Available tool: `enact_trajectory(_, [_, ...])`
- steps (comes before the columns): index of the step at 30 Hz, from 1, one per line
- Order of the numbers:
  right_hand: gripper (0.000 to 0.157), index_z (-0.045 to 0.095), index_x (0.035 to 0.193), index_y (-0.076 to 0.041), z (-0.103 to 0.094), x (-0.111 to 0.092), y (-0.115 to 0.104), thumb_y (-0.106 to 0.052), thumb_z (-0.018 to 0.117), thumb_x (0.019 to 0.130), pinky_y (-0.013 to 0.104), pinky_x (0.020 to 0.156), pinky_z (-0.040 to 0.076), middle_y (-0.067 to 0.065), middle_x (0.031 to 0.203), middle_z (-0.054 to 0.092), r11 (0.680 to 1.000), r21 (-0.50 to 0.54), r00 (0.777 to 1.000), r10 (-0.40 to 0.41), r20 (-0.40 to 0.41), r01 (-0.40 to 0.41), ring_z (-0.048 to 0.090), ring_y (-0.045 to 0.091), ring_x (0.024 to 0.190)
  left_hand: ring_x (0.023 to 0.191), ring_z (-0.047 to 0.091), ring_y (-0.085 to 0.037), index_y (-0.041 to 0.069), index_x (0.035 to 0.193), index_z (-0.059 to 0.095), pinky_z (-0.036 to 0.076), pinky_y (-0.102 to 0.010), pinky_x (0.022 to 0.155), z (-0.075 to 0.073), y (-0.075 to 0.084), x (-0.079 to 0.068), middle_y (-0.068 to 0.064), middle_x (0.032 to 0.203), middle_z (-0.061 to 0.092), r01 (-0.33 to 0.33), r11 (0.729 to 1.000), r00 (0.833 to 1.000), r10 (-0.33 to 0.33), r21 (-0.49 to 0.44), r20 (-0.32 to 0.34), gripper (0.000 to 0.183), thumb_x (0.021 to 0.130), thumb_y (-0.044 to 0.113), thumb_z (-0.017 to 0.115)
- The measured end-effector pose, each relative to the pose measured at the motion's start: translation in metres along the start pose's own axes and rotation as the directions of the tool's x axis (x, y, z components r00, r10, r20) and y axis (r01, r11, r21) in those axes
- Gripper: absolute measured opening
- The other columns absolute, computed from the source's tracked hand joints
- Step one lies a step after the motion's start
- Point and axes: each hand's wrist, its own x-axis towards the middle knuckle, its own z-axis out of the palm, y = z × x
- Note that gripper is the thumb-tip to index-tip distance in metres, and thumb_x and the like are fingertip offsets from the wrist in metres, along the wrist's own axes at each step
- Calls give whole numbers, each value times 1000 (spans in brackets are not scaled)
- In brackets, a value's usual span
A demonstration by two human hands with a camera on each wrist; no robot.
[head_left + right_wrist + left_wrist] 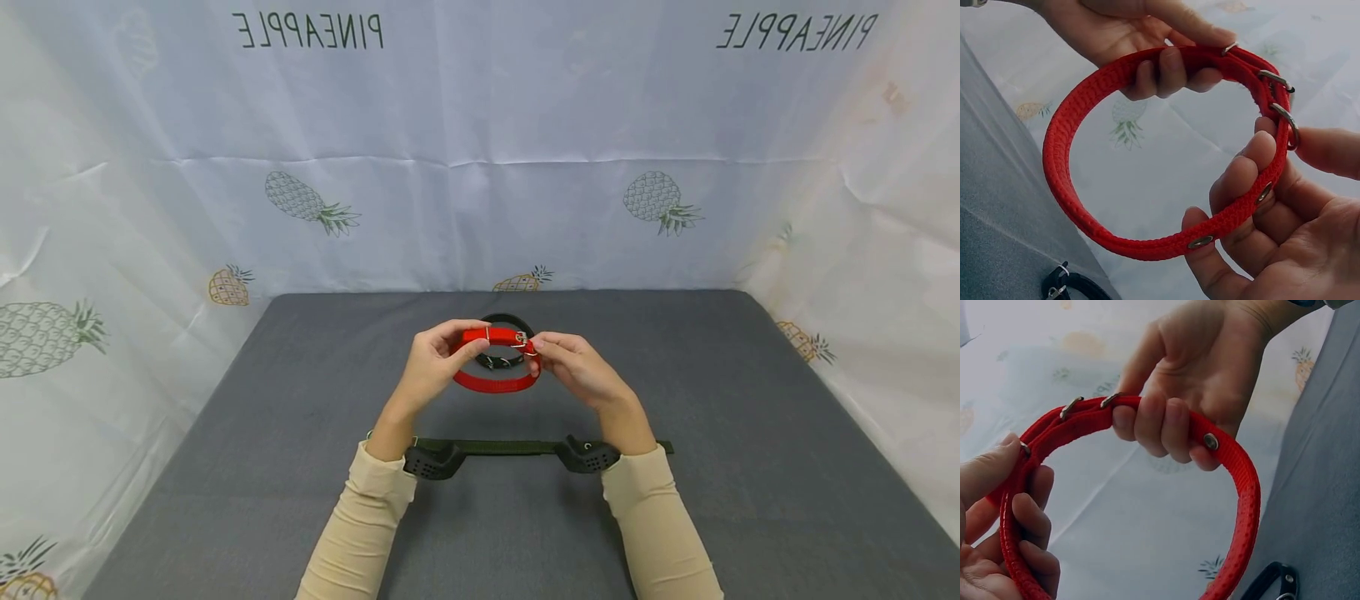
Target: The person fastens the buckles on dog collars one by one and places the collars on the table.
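Both hands hold up a red pet collar (497, 385), closed into a loop, with a metal buckle (1277, 81), a D-ring (1286, 125) and metal eyelets along the strap. My left hand (435, 360) grips the band on the left of the buckle, thumb over the strap and fingers curled inside the loop. On the other side, my right hand (581, 367) pinches the strap beside the D-ring, its fingers curled round the band. Behind the red loop, a black collar (510, 319) with metal fittings lies on the grey table (315, 483).
A dark green strap (510, 447) lies straight across the table below the forearms. Black wrist devices (435, 461) sit at both wrists. A white curtain (480, 100) with pineapple prints stands behind the table and along its sides.
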Motion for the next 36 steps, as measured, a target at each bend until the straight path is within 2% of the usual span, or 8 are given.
enact_trajectory(8, [21, 63, 93, -10, -6, -2, 1, -15, 44, 103, 24, 79, 45, -8, 79, 58, 999, -9, 998, -48, 38, 48, 51, 9, 77, 75, 62, 1, -6, 114, 66, 52, -17, 71, -4, -1, 0, -30, 98, 67, 58, 998, 998, -59, 36, 31, 28, 88, 6, 68])
enact_trajectory(13, [21, 65, 93, -18, -8, -3, 0, -17, 46, 103, 23, 78, 45, -8, 79, 58, 998, -19, 998, -54, 29, 55, 51, 9, 77, 77, 62, 1, -4, 115, 66, 52, -18, 72, -5, 0, 0, -29, 102, 67, 94, 995, 994, -96, 45, 54, 29, 89, 8, 68])
enact_trajectory(15, [22, 65, 92, -19, -7, -2, -1, -18, 46, 103, 23, 77, 45, -8, 78, 57, 998, -27, 999, -50, 21, 51, 50, 9, 76, 78, 62, 1, -4, 116, 65, 52, -17, 73, -5, 0, 0, -28, 102, 67, 97, 994, 993, -99, 44, 59, 29, 89, 6, 67])
enact_trajectory(20, [21, 59, 93, -9, -4, -1, -5, -19, 44, 103, 25, 77, 44, -7, 77, 54, 998, -51, 999, -32, 7, 32, 48, 11, 76, 81, 60, 0, -3, 119, 63, 52, -19, 76, -6, -3, 0, -24, 102, 64, 99, 995, 993, -100, 28, 65, 29, 92, 7, 64])
enact_trajectory(23, [21, 59, 93, -11, -5, 0, -8, -19, 43, 104, 24, 77, 44, -6, 78, 53, 997, -65, 999, -35, 5, 35, 48, 11, 77, 82, 59, -3, -2, 119, 63, 51, -20, 75, -8, -3, 0, -22, 104, 64, 104, 994, 993, -106, 29, 53, 29, 92, 9, 64])
enact_trajectory(26, [21, 60, 92, -16, -10, -2, -10, -19, 43, 104, 24, 76, 44, -6, 78, 52, 996, -80, 999, -45, -5, 45, 48, 12, 78, 86, 60, -2, -2, 119, 63, 52, -18, 78, -10, -4, 0, -23, 110, 64, 107, 994, 993, -108, 31, 37, 28, 93, 9, 63])
enact_trajectory(32, [21, 59, 92, -16, -25, -8, -11, -19, 42, 104, 24, 75, 41, -4, 78, 51, 992, -118, 998, -39, -52, 33, 46, 13, 76, 99, 61, 5, -3, 120, 62, 50, -18, 92, -15, -6, 1, -26, 118, 63, 94, 995, 995, -95, 43, 22, 28, 93, 6, 62])
enact_trajectory(36, [21, 59, 92, -15, -34, -10, -12, -21, 42, 104, 24, 75, 40, -4, 79, 50, 989, -145, 996, -18, -93, 4, 45, 12, 77, 101, 62, 4, -2, 118, 63, 50, -19, 95, -16, -7, 0, -25, 119, 64, 97, 994, 995, -98, 50, 14, 27, 93, 6, 62])
